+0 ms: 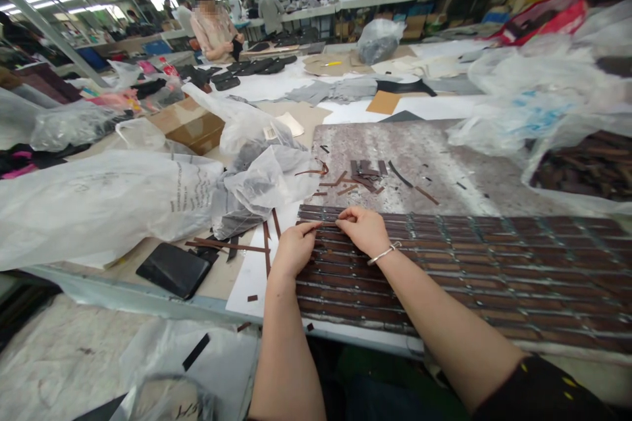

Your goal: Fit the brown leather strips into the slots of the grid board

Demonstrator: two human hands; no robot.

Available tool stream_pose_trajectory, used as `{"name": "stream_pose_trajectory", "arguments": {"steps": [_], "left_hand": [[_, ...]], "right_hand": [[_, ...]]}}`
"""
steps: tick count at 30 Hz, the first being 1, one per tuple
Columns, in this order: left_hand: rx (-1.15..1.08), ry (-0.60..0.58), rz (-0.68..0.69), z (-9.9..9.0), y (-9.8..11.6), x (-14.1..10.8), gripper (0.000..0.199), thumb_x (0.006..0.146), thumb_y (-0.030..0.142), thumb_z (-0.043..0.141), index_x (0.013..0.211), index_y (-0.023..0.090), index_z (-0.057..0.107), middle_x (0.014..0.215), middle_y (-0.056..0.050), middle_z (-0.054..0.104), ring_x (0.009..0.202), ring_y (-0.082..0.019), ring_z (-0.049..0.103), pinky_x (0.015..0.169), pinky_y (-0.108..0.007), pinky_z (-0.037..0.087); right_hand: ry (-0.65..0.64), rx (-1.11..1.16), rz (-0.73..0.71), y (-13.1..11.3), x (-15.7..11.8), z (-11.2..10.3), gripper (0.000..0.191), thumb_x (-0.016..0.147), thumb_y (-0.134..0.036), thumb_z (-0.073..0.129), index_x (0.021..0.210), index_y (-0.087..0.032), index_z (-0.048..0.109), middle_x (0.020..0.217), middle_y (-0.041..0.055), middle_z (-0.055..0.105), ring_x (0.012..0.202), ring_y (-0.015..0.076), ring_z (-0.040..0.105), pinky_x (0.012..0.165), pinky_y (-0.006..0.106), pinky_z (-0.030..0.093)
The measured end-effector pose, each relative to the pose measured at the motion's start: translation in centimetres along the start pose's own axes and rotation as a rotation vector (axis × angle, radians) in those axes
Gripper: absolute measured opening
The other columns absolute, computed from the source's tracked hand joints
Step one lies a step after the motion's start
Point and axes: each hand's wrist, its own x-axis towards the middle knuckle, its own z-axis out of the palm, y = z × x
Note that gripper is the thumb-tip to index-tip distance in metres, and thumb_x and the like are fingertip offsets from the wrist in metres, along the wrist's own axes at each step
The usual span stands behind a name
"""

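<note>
My left hand (295,248) is closed in a pinch at the left end of the upper rows of brown strips (355,270). Just right of it my right hand (365,230), with a bangle on the wrist, pinches too, fingertips touching the same row. Between the two pinches runs a short, thin brown strip (328,223), partly covered by the fingers. The strips lie in long parallel rows with pale gaps, on a board along the table's front. Beyond the hands is a small pile of loose dark brown pieces (366,170), with narrow offcuts scattered around it.
On the right, an open plastic bag (587,168) holds many brown pieces. Left of me are a black flat case (172,270), a large plastic bag (108,204) and a cardboard box (190,122). Across the tables a co-worker (212,29) stands handling something black.
</note>
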Motion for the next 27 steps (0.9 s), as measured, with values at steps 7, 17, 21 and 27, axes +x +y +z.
{"name": "stream_pose_trajectory", "arguments": {"steps": [7,17,21,27], "left_hand": [[0.204,-0.057,0.003,0.4,0.7,0.0,0.04,0.079,0.017,0.041,0.108,0.024,0.068,0.11,-0.002,0.066,0.106,-0.021,0.058,0.097,-0.033,0.04],[0.465,-0.113,0.003,1.0,1.4,-0.1,0.047,0.077,0.015,0.038,0.114,0.024,0.064,0.114,-0.001,0.064,0.106,-0.019,0.058,0.096,-0.029,0.041],[0.461,-0.11,0.01,1.0,1.5,-0.1,0.046,0.077,0.014,0.037,0.112,0.023,0.065,0.114,-0.001,0.064,0.107,-0.018,0.058,0.097,-0.027,0.039],[0.476,-0.103,0.018,1.0,1.3,0.1,0.046,0.077,0.014,0.037,0.111,0.023,0.066,0.112,0.0,0.065,0.106,-0.017,0.058,0.097,-0.027,0.04]], "right_hand": [[0.003,-0.037,0.003,0.2,-0.1,0.0,0.015,0.071,-0.032,0.06,0.079,-0.024,0.069,0.068,-0.0036,0.066,0.066,0.0133,0.059,0.067,0.024,0.042],[0.002,-0.16,-0.055,0.2,0.0,0.1,0.018,0.072,-0.029,0.057,0.085,-0.024,0.068,0.075,-0.0027,0.067,0.071,0.0142,0.06,0.067,0.024,0.041],[0.008,-0.231,-0.071,0.0,-0.2,0.2,0.019,0.072,-0.028,0.055,0.087,-0.024,0.066,0.073,-0.0022,0.066,0.07,0.0148,0.06,0.066,0.025,0.041],[0.007,-0.304,-0.091,-0.3,-0.2,0.4,0.022,0.072,-0.027,0.053,0.091,-0.025,0.064,0.077,-0.0012,0.067,0.071,0.0153,0.06,0.067,0.025,0.041]]}}
